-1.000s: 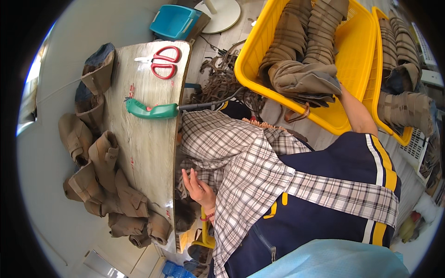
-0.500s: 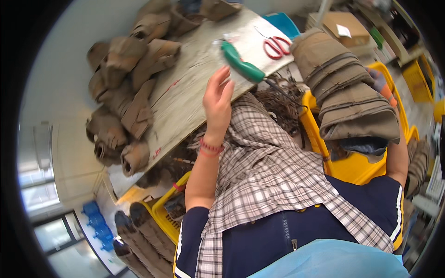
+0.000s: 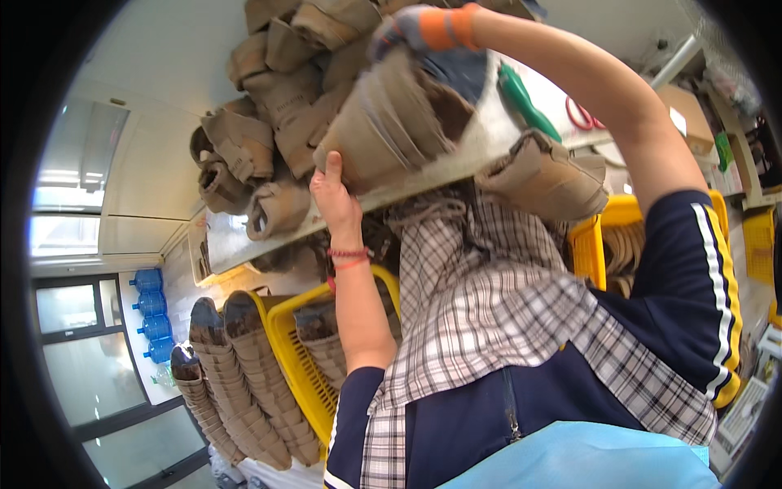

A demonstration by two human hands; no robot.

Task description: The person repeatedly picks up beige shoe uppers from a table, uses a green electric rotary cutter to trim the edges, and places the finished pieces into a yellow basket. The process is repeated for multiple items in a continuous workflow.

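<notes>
A workroom with glazed doors at 8 o'clock surrounds a pale worktop [image 3: 456,168], whose near edge runs toward the person's lap. At 12 o'clock a nested stack of brown shoe uppers [image 3: 375,126] is tilted over it, between both hands. The bare left hand [image 3: 336,201] has its grip on the stack's lower-left end, thumb in front, the other fingers mostly hidden. The gloved right hand [image 3: 411,34] bends over the top edge; blur hides the fingers, so I cannot tell how tight that grip is.

The stack looks light for its bulk, soft and bendable, with a matte face unlikely to slip; the layers could slide apart, so the best hold is probably at both ends, squeezing all layers together.

From the stack, a heap of loose uppers [image 3: 285,98] crowds close at 9 to 10 o'clock, likely the main obstacle. One separate upper [image 3: 542,177] overhangs the edge toward 4 o'clock. A green-handled tool [image 3: 524,102] and red-handled scissors [image 3: 580,115] lie at 3 o'clock, beneath the right forearm's reach. A yellow basket [image 3: 281,326] stands near 7 o'clock, beside long nested rows of uppers [image 3: 252,367].
</notes>
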